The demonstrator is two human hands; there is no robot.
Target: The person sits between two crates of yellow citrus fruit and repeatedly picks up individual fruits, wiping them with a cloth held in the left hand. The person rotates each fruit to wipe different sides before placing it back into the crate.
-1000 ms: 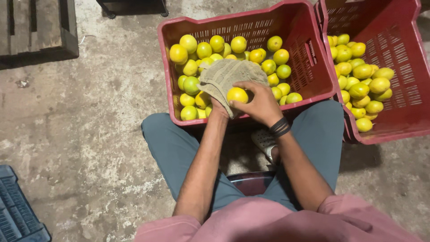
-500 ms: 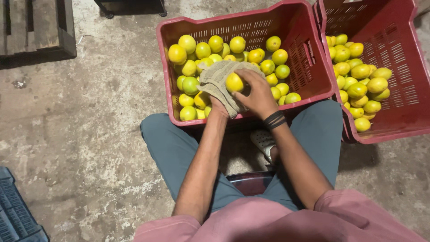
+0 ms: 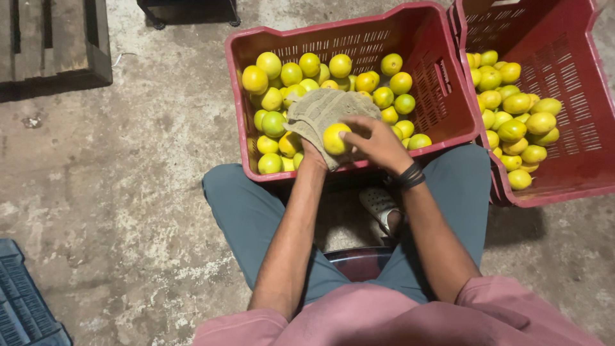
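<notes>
**Fruit turned on the cloth, grip shifted round it**

Head view, centre of frame: right hand point(image 3: 379, 142) closed on a yellow citrus fruit point(image 3: 335, 138), fingers curled over its top and right side, pressing it into a beige cloth point(image 3: 318, 112). Left hand point(image 3: 312, 154) mostly hidden beneath that cloth, only the wrist showing; seemingly cupped under the fabric, though how far closed cannot be told. Fruit and cloth held just above the near rim of the red crate point(image 3: 359, 35) in the upper middle, over the heap of yellow and green fruit point(image 3: 301, 70) inside.

Against half a second back: fruit lower and nearer the rim again, right-hand fingers come round from behind it to lie across its top, wrist with the dark bands point(image 3: 410, 176) swung to the right. A second back, fruit sat much where it sits now, but with more of its face bared. Reads as rolling and rubbing on the cloth, wiping of this one fruit still under way.

Upper right: second red crate point(image 3: 580, 109), partly filled with like fruit, untouched. Lower left corner: edge of a dark blue crate point(image 3: 25, 301) on the concrete floor point(image 3: 128, 192).
</notes>
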